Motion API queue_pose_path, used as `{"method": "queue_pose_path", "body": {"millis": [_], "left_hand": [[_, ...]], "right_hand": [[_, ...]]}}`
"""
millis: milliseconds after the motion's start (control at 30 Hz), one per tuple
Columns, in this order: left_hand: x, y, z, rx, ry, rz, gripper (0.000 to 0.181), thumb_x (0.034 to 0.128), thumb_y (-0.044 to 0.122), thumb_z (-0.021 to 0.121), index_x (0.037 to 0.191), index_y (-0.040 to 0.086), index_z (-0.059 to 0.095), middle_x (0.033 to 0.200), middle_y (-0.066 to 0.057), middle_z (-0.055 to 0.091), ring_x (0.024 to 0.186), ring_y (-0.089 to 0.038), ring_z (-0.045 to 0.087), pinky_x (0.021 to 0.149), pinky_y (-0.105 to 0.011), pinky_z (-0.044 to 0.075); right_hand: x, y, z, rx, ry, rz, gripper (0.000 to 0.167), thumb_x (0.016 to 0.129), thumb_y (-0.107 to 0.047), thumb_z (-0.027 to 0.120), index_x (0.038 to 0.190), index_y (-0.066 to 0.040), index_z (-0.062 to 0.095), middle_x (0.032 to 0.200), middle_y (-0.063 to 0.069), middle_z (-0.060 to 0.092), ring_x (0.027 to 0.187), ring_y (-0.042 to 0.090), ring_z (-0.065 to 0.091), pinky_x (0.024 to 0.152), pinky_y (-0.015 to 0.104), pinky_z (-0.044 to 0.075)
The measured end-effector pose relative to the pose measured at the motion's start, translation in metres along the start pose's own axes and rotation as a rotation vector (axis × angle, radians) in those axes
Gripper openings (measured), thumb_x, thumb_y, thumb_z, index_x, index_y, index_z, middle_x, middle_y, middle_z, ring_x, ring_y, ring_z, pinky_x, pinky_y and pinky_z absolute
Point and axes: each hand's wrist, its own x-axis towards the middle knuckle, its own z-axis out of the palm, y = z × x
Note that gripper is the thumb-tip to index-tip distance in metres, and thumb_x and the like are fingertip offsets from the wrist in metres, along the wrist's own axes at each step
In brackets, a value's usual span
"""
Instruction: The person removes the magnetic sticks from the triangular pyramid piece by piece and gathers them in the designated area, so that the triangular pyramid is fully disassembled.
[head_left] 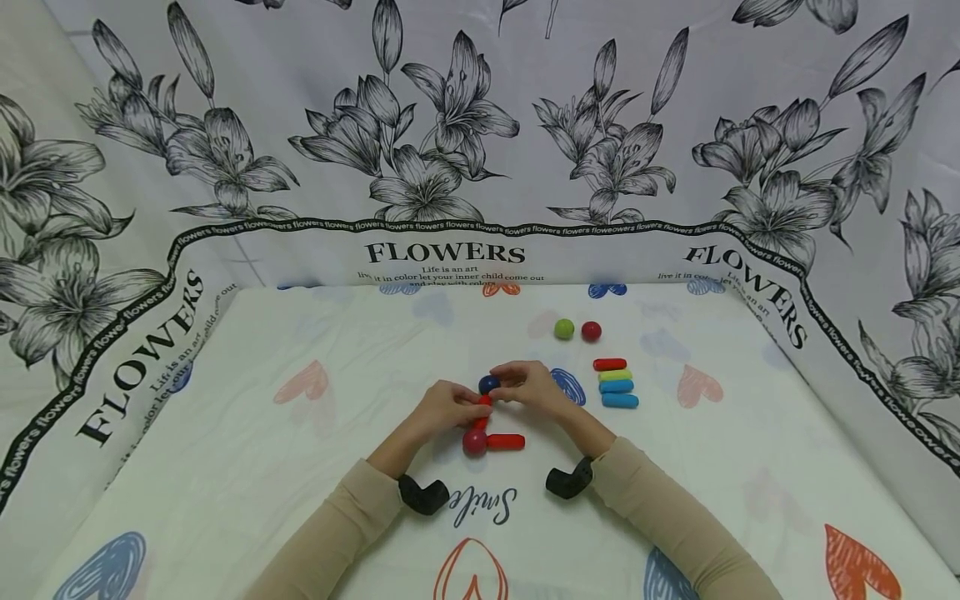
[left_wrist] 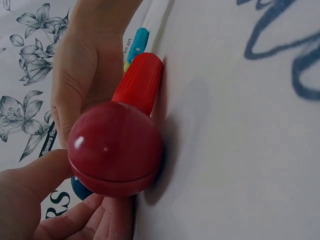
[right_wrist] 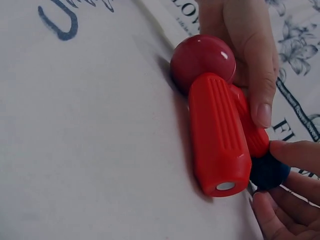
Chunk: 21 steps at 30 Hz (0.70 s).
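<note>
A dark red ball (head_left: 475, 442) lies on the cloth, joined to two red rods. One red rod (head_left: 506, 442) points right, and a metal disc shows on its free end in the right wrist view. The other red rod (head_left: 482, 412) runs away toward a dark blue ball (head_left: 489, 384). My left hand (head_left: 447, 407) grips this second rod between thumb and fingers. My right hand (head_left: 531, 388) pinches the blue ball (right_wrist: 270, 171) at the rod's far end. In the left wrist view the dark red ball (left_wrist: 116, 149) hides most of the second rod.
Right of the hands lie a short red rod (head_left: 610, 364), a yellow rod (head_left: 615, 376) and two blue rods (head_left: 620, 401) in a column. Behind them sit a green ball (head_left: 564, 329) and a red ball (head_left: 592, 332). A flower-printed curtain (head_left: 480, 192) stands behind the printed cloth.
</note>
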Motion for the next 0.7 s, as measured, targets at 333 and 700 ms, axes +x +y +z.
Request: {"method": "queue_pose_path", "body": {"millis": [333,700], "left_hand": [[0.0043,-0.0007,-0.0001,-0.008,-0.022,-0.004,0.031,0.0836,0.027,0.075,0.103,0.004,0.072,0.084,-0.005,0.072,0.069,-0.009,0.063,0.069,-0.022,0.054],[0.0033,-0.0004,-0.0021,-0.005,-0.043,-0.005,0.032,0.0844,0.028,0.074,0.105,0.004,0.072,0.087,-0.005,0.073,0.071,-0.009,0.065,0.071,-0.021,0.053]], "right_hand": [[0.0008,-0.0004,-0.0010,0.001,0.030,0.030,0.038,0.084,-0.017,0.074,0.119,-0.005,0.066,0.113,0.015,0.071,0.095,0.015,0.064,0.091,0.031,0.054],[0.0011,0.0018,0.0013,0.011,0.064,0.021,0.035,0.082,-0.018,0.076,0.114,-0.003,0.068,0.108,0.015,0.072,0.089,0.013,0.065,0.087,0.028,0.056]]}}
